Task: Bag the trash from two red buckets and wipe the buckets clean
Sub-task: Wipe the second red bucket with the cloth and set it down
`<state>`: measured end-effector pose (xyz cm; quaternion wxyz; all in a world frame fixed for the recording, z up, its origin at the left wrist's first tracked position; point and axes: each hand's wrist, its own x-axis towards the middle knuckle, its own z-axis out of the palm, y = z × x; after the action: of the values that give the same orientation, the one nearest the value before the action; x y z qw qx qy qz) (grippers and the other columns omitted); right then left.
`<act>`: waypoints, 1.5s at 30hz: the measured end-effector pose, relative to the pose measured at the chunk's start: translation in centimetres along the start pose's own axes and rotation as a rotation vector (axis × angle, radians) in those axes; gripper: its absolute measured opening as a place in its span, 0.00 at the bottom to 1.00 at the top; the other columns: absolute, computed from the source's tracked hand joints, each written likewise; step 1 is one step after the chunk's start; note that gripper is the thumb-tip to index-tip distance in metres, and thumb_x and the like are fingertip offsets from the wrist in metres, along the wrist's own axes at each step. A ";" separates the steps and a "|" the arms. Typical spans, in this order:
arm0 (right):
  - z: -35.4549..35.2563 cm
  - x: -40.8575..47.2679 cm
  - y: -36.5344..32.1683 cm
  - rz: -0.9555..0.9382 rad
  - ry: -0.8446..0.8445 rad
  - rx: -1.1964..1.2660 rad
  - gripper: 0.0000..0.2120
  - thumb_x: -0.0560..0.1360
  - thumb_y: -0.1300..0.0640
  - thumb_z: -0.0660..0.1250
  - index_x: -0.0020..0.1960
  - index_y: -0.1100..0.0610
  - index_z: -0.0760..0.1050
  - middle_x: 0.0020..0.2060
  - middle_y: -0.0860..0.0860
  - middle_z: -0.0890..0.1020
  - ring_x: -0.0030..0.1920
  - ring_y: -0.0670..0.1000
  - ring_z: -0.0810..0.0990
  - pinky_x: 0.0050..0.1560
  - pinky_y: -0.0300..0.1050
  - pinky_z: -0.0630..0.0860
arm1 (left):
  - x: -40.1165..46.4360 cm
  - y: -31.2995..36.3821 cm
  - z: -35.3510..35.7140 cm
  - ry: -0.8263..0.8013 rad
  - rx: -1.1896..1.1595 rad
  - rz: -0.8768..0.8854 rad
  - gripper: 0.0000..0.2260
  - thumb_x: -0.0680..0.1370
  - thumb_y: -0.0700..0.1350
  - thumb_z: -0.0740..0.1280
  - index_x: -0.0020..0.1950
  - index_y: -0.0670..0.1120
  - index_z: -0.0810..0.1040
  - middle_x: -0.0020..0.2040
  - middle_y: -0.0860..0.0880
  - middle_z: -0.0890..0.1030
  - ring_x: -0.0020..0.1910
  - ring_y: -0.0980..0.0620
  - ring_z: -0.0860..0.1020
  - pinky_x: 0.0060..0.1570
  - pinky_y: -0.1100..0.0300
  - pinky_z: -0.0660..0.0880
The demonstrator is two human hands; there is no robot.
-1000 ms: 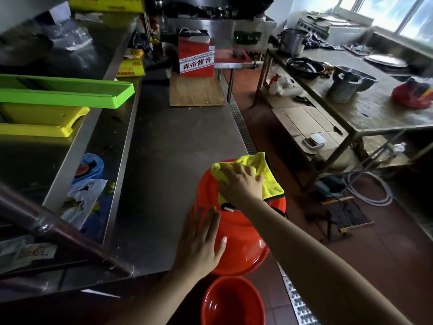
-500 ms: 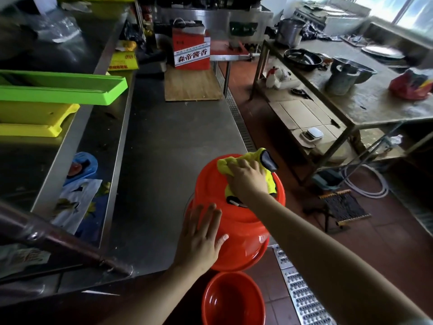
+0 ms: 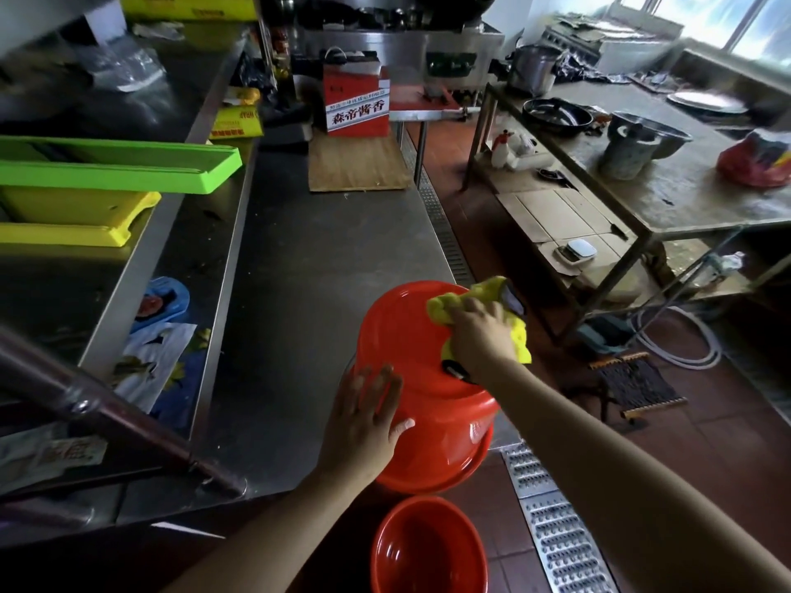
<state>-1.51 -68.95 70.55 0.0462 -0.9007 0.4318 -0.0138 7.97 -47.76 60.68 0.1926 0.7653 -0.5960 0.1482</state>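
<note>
- Head view: upturned red bucket [image 3: 411,361] at counter [image 3: 308,293] edge; left hand [image 3: 364,417] spread flat, steadying its side.
- Right hand [image 3: 479,331] presses yellow cloth [image 3: 475,301] on its base.
- Second bucket [image 3: 428,549] on the floor.
- Step: wiping the outside; next, likely the sides.

Bare counter [image 3: 325,267] beyond upturned bucket [image 3: 411,348]; shelf [image 3: 141,267] hems left.

red bucket [image 3: 411,336]: upturned on counter edge | second red bucket [image 3: 428,549]: upright on floor below
</note>
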 end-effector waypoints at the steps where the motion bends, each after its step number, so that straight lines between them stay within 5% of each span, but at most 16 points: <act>1: -0.2 0.0 1.3 0.070 0.007 -0.022 0.22 0.79 0.58 0.59 0.72 0.47 0.71 0.70 0.51 0.69 0.66 0.62 0.65 0.65 0.56 0.65 | 0.1 0.1 -0.1 -0.010 -0.001 -0.002 0.30 0.79 0.61 0.61 0.76 0.45 0.63 0.73 0.42 0.68 0.72 0.38 0.66 0.68 0.38 0.63; 4: -0.3 -0.2 -0.2 0.149 -0.003 0.006 0.21 0.79 0.59 0.58 0.69 0.49 0.73 0.68 0.53 0.70 0.67 0.63 0.64 0.65 0.58 0.64 | 0.2 0.3 -0.3 -0.045 -0.007 -0.020 0.31 0.78 0.61 0.62 0.76 0.45 0.62 0.73 0.42 0.68 0.72 0.38 0.66 0.69 0.39 0.64; 10: 0.8 -2.2 -5.7 -0.205 -0.049 0.124 0.25 0.78 0.52 0.63 0.74 0.43 0.68 0.69 0.49 0.70 0.66 0.61 0.65 0.70 0.55 0.60 | 0.0 0.2 0.0 -0.017 0.006 -0.028 0.30 0.77 0.61 0.64 0.73 0.45 0.67 0.71 0.43 0.70 0.70 0.38 0.68 0.68 0.38 0.65; 17: -1.2 -1.6 0.2 0.108 -0.043 -0.018 0.20 0.77 0.57 0.61 0.68 0.48 0.74 0.70 0.53 0.70 0.68 0.63 0.64 0.67 0.57 0.64 | 0.6 0.5 -0.3 -0.079 0.011 -0.052 0.34 0.75 0.62 0.67 0.75 0.47 0.63 0.72 0.43 0.68 0.71 0.38 0.67 0.70 0.39 0.62; 23: -0.6 -4.4 -4.5 -0.241 -0.122 0.094 0.30 0.74 0.52 0.67 0.75 0.42 0.66 0.71 0.47 0.69 0.69 0.62 0.64 0.69 0.55 0.61 | 0.6 0.7 -1.1 -0.030 0.023 -0.045 0.32 0.72 0.61 0.70 0.71 0.45 0.69 0.68 0.44 0.74 0.67 0.40 0.71 0.65 0.38 0.67; 30: -1.7 -3.4 2.2 0.089 -0.086 -0.070 0.21 0.79 0.55 0.60 0.71 0.45 0.71 0.71 0.52 0.69 0.70 0.62 0.64 0.68 0.56 0.63 | 1.2 2.0 -1.8 -0.111 0.062 -0.074 0.32 0.72 0.61 0.70 0.71 0.47 0.68 0.69 0.45 0.73 0.68 0.41 0.71 0.70 0.39 0.61; 36: -1.1 -5.3 -1.5 -0.306 -0.185 0.071 0.25 0.80 0.51 0.61 0.75 0.37 0.65 0.75 0.45 0.67 0.72 0.60 0.62 0.73 0.56 0.59 | 1.3 2.6 -1.5 -0.052 0.055 -0.109 0.32 0.70 0.63 0.71 0.68 0.48 0.70 0.65 0.47 0.75 0.66 0.43 0.71 0.70 0.40 0.58; 42: -2.7 -5.4 3.6 0.079 -0.102 -0.081 0.22 0.80 0.55 0.59 0.72 0.43 0.70 0.73 0.51 0.67 0.71 0.62 0.63 0.69 0.57 0.62 | 1.3 3.0 -1.9 -0.055 0.063 -0.087 0.31 0.72 0.64 0.67 0.69 0.49 0.70 0.69 0.48 0.73 0.69 0.44 0.69 0.70 0.41 0.61; 45: -1.5 -7.6 -0.3 -0.082 -0.133 -0.027 0.24 0.79 0.52 0.61 0.74 0.43 0.68 0.73 0.50 0.67 0.70 0.62 0.63 0.69 0.58 0.62 | 1.2 3.0 -1.6 -0.023 0.042 -0.095 0.29 0.75 0.64 0.65 0.69 0.47 0.72 0.68 0.47 0.74 0.66 0.43 0.71 0.65 0.41 0.66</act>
<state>-6.15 -62.91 72.23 0.0622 -0.9171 0.3906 0.0499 5.37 -48.68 63.04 0.1764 0.7983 -0.5579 0.1428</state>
